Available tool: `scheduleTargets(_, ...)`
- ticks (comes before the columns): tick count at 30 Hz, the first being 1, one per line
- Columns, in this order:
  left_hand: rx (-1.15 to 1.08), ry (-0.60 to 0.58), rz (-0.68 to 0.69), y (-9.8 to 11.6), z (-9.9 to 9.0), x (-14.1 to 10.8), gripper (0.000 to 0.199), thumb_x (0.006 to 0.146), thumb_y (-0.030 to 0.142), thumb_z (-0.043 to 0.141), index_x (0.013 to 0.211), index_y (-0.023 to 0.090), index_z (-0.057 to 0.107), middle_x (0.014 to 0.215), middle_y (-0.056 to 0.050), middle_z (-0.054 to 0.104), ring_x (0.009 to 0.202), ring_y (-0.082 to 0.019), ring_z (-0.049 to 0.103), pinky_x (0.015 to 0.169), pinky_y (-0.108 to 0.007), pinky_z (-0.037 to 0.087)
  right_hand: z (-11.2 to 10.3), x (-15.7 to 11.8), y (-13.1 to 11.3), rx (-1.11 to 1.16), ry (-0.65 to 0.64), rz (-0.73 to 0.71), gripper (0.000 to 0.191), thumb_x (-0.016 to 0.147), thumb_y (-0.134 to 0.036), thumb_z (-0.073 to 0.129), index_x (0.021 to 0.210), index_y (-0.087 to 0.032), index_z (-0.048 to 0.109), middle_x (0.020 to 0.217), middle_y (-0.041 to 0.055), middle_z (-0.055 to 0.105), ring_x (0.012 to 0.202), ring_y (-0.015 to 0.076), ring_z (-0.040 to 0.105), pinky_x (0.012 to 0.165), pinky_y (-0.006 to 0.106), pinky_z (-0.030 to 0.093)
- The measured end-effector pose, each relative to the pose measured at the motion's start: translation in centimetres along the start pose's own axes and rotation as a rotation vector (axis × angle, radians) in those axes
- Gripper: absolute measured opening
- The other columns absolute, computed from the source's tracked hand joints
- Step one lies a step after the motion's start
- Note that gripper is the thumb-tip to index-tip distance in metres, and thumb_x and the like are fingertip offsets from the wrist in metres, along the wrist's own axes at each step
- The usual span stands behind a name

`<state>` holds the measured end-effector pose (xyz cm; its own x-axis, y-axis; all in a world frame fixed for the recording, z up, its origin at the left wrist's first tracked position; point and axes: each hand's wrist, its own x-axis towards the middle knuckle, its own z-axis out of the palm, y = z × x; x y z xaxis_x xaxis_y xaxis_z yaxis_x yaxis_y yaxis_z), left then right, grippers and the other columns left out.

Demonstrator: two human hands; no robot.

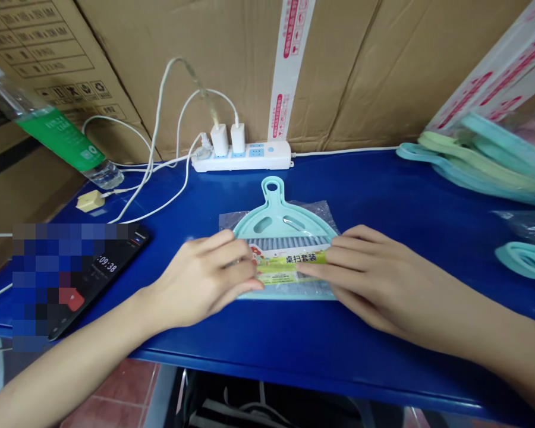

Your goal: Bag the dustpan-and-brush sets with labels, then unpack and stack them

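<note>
A light-blue dustpan and brush set (pixel 276 219) lies on the blue table (pixel 267 333) with its handle pointing away from me. Clear plastic film shows around it, and a yellow-green label (pixel 294 261) runs across the grey bristles. My left hand (pixel 209 273) closes on the set's left edge, thumb near the label. From the right, my right hand (pixel 365 273) wraps the opposite edge, its index finger on the label and its other fingers along the rim.
Behind stands a white power strip (pixel 249 156) with chargers and cables. At left are a green-labelled bottle (pixel 62 137), a yellow plug block (pixel 90 201) and a phone (pixel 102 273). More dustpan sets (pixel 485 160) are piled at right. Cardboard boxes (pixel 223 65) line the back.
</note>
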<state>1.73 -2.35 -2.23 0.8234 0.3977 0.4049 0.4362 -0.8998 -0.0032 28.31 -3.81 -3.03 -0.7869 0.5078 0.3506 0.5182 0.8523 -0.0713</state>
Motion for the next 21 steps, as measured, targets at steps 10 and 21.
scheduleTargets(10, -0.043, -0.198, 0.016, 1.0, 0.7, 0.3, 0.036, 0.104, 0.031, 0.029, 0.122, 0.013, 0.055, 0.104, -0.009, 0.071, 0.099, -0.02, 0.058, 0.082, -0.033, 0.051, 0.9, 0.2, -0.3, -0.081, -0.03, -0.028, 0.029, 0.089, -0.009, 0.049, 0.108, -0.017, 0.07, 0.085, 0.0061, 0.067, 0.081, 0.0212, 0.055, 0.073, 0.035, 0.041)
scheduleTargets(21, 0.08, -0.161, 0.062, 1.0, 0.5, 0.2, 0.03, 0.103, 0.025, 0.035, 0.118, 0.015, 0.059, 0.106, -0.005, 0.074, 0.096, -0.019, 0.06, 0.078, -0.032, 0.05, 0.7, 0.1, -0.2, -0.105, -0.038, -0.024, 0.028, 0.088, -0.007, 0.048, 0.102, -0.017, 0.07, 0.084, 0.0045, 0.068, 0.079, 0.0204, 0.055, 0.074, 0.035, 0.04)
